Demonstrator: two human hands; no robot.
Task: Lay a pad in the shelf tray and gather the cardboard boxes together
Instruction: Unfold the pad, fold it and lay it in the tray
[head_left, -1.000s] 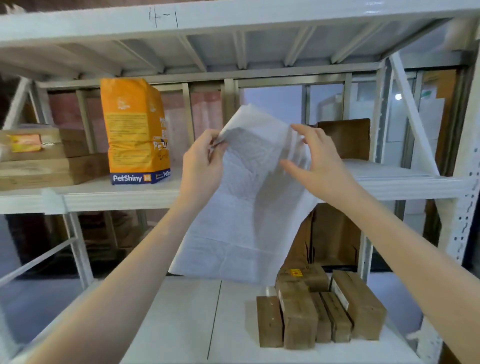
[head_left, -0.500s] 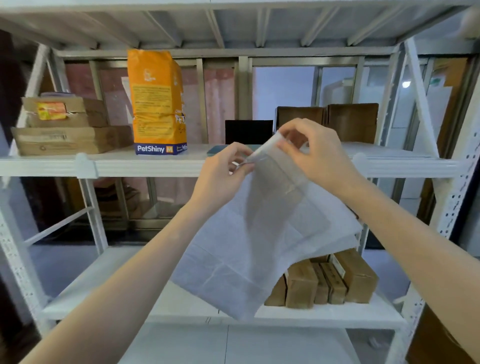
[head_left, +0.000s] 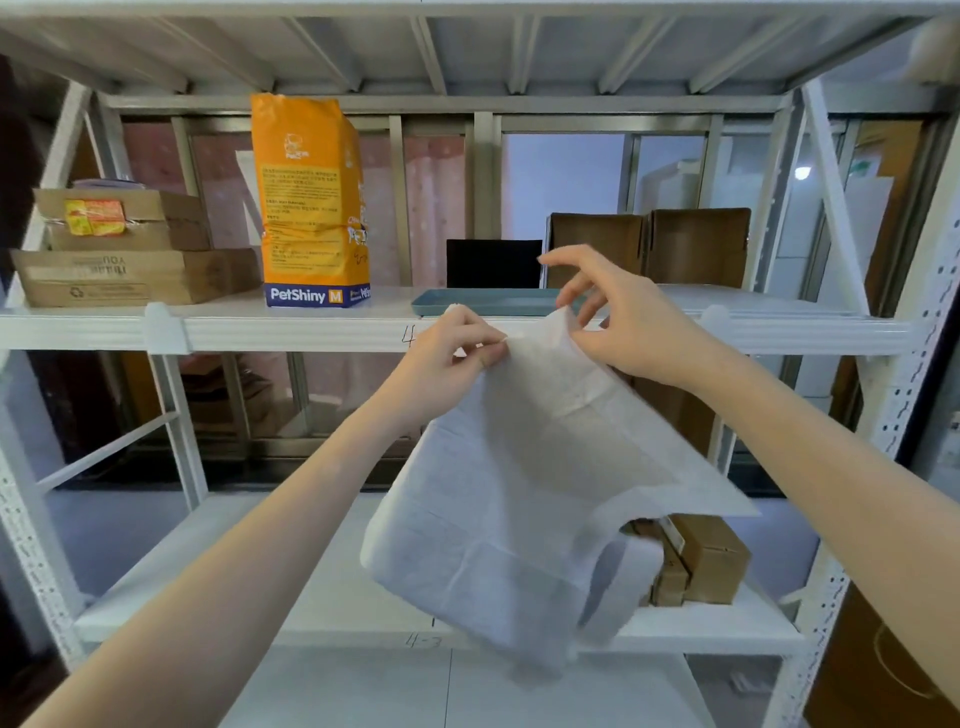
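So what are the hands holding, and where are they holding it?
A white pad. Both hands pinch its top edge: the left hand at one corner, the right hand beside it. The rest hangs loose.

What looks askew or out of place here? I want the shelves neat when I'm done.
Only the pad: still folded and creased, hanging from the left hand and right hand, not yet in the blue tray.
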